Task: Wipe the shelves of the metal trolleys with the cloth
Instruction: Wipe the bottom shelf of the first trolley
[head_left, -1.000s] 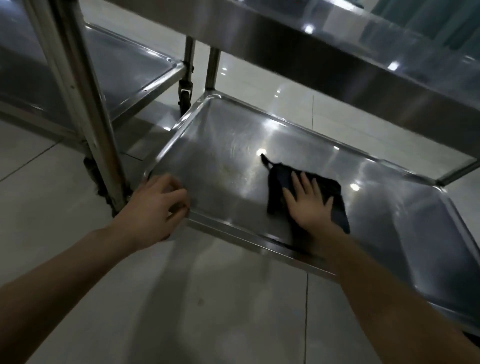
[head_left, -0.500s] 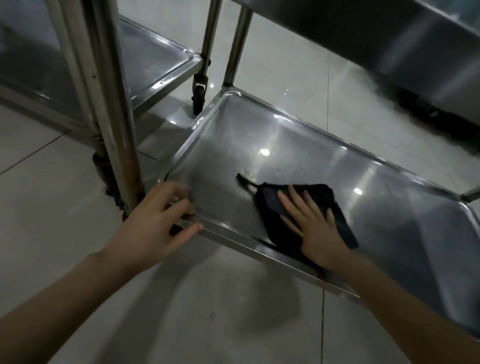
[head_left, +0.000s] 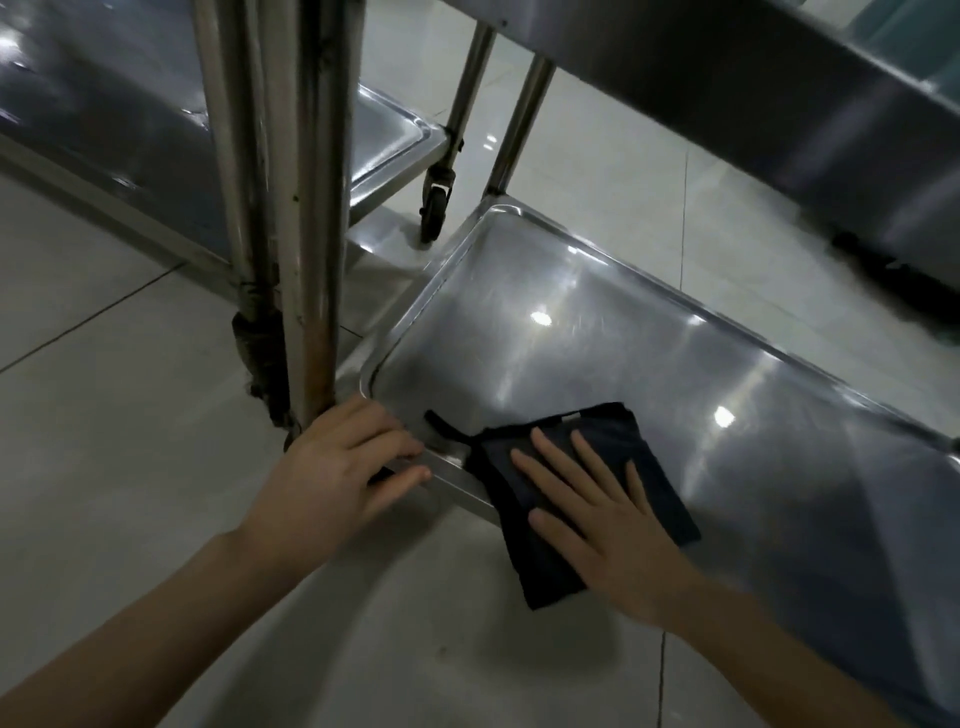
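Note:
A dark cloth (head_left: 652, 467) lies on the near left part of the bottom steel shelf (head_left: 571, 332) and hangs over its front rim. My right hand (head_left: 602, 525) lies flat on the cloth with fingers straight and spread. At the shelf's near left corner, my left hand (head_left: 337, 467) grips the front rim beside the trolley's upright post (head_left: 317, 208), fingers curled over the edge.
A second steel trolley (head_left: 104, 119) stands to the left, its caster wheel (head_left: 435, 208) close to the shelf's far corner. An upper shelf (head_left: 779, 93) overhangs at the top right. Pale tiled floor (head_left: 130, 441) lies around and below.
My right hand has dragged the cloth toward the front left of the shelf, so it now hangs over the rim. The left hand stays at the corner. The view shifted closer.

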